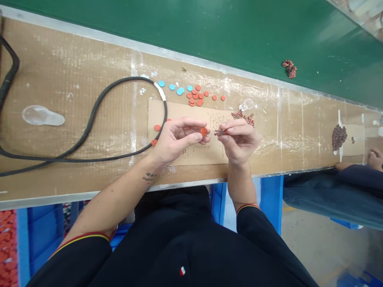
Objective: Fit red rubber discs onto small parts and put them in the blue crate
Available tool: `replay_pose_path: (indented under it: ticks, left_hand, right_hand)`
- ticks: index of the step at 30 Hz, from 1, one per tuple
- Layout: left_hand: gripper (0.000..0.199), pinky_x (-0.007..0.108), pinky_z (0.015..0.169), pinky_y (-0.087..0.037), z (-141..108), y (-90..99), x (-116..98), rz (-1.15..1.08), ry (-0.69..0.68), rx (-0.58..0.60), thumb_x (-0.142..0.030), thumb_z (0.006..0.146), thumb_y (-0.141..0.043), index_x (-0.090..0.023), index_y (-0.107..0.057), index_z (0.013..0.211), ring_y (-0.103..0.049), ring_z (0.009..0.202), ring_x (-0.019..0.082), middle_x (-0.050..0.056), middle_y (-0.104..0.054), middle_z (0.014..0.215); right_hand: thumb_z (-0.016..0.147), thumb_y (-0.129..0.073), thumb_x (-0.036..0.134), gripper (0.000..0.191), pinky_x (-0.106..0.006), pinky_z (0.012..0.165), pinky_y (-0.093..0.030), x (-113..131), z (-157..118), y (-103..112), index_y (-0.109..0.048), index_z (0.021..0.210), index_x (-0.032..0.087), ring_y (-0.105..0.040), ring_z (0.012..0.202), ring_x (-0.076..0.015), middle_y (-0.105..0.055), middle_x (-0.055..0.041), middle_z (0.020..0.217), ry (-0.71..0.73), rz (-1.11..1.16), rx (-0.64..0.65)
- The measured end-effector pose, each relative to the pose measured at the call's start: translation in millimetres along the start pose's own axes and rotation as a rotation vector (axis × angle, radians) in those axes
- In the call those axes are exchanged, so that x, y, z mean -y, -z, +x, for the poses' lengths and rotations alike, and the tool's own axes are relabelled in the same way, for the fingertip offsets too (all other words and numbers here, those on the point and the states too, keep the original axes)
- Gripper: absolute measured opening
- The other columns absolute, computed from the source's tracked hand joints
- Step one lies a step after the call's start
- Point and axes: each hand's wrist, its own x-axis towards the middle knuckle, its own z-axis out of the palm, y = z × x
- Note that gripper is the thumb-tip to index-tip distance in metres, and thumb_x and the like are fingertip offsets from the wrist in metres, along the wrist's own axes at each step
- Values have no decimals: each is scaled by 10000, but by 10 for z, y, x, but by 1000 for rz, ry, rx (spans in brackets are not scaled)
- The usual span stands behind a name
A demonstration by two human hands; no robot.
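Observation:
My left hand (pixel 181 137) pinches a small round orange-red button-like disc (pixel 203 131) between thumb and fingers. Facing it, my right hand (pixel 239 137) is closed on a few thin red parts with dark tips (pixel 221 132), their ends pointing at the disc. A narrow gap separates the two hands. Below them lies a cardboard sheet (pixel 206 157) scattered with tiny dark bits. Behind my right hand is a pile of similar red and dark parts (pixel 247 118). Orange discs (pixel 157 128) lie beside my left hand.
Several orange discs (pixel 195 96) and blue discs (pixel 172 87) lie farther back. A black cable (pixel 98 99) loops across the left, near a clear plastic scoop (pixel 42 115). A red cluster (pixel 289 68) rests on the green surface (pixel 209 36). At right, another person's hand (pixel 375 158) is near a brown pile (pixel 339 137).

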Motion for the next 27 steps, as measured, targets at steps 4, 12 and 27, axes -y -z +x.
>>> replay_pose_path:
  ticks: [4, 12, 27]
  left_hand:
    - [278, 245, 716, -680, 7, 0, -2, -5, -3, 5, -338, 753, -980, -226, -833, 961, -803, 736, 156, 24, -832, 881]
    - [299, 242, 695, -672, 16, 16, 2, 23, 8, -14, -349, 738, -987, -217, -828, 954, -791, 701, 151, 25, -825, 868]
    - [388, 296, 744, -683, 16, 33, 42, 82, -32, -35, -377, 741, -985, -202, -783, 1023, -810, 767, 190, 61, -833, 931]
  right_hand:
    - [976, -738, 433, 153, -243, 591, -670, -26, -16, -1, -683, 1066, 323, -762, 711, -109, -749, 46, 921, -53, 69, -40]
    - [981, -708, 520, 228, -211, 468, -588, -54, -35, -1, -660, 987, 297, -718, 602, -98, -701, 54, 810, -100, 38, -101]
    - [968, -741, 414, 136, -269, 624, -682, 8, -21, -2, -660, 1027, 321, -777, 828, -136, -739, 28, 966, -88, 18, -48]
